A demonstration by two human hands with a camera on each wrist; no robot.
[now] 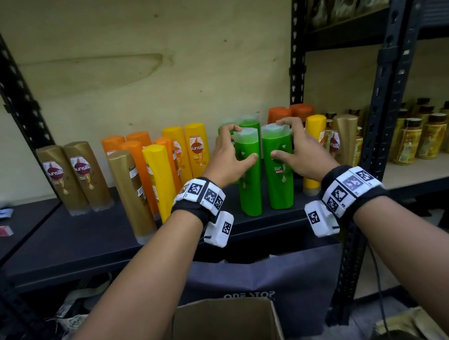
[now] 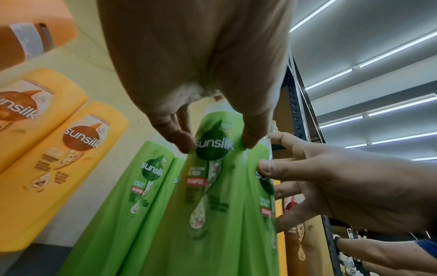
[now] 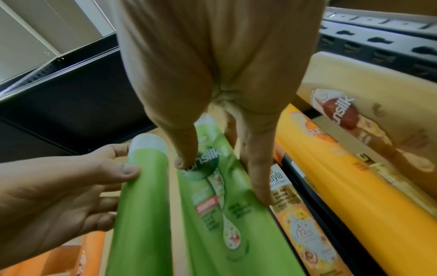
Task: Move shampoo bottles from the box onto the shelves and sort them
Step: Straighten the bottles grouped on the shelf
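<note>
Two green Sunsilk shampoo bottles stand side by side at the front of the dark shelf [image 1: 79,242]. My left hand [image 1: 242,143] grips the left green bottle [image 1: 250,184] near its top, thumb on the front and fingers curled over the far side. My right hand [image 1: 281,138] holds the right green bottle [image 1: 281,177] the same way. In the left wrist view my left hand [image 2: 216,143] pinches the green bottle [image 2: 212,205] at its logo. The right wrist view shows my right hand [image 3: 222,175] on its green bottle [image 3: 212,214]. More green bottles [image 1: 249,123] stand behind.
Gold bottles [image 1: 75,175], orange bottles [image 1: 136,153] and yellow bottles [image 1: 196,148] fill the shelf to the left. A yellow bottle [image 1: 314,149] and a gold one [image 1: 344,137] stand close to my right hand, by the black post [image 1: 379,109]. An open cardboard box [image 1: 226,325] sits below.
</note>
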